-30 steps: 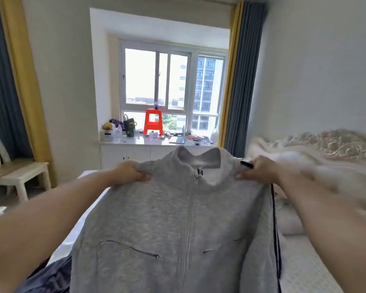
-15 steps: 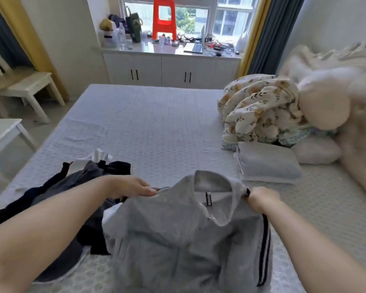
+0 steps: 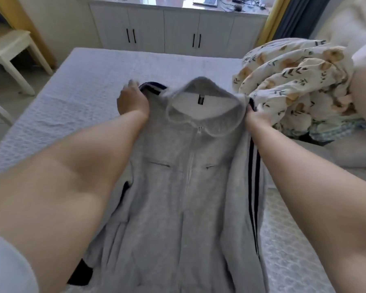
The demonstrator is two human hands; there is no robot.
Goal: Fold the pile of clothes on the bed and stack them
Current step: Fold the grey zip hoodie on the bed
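You have one grey zip jacket (image 3: pixel 186 187) laid out on one bed (image 3: pixel 76 85), two hands (image 3: pixel 132 100) on it, one patterned quilt (image 3: pixel 294 81), and perhaps one folded garment (image 3: pixel 355 153), blurred.

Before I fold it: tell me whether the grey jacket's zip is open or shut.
Shut: the grey zip-up jacket lies front up, both panels meeting along the zip.

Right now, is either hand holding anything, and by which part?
Both hold the grey zip jacket at its shoulders: the left hand at the left shoulder, the right hand gripping the right shoulder seam by the collar.
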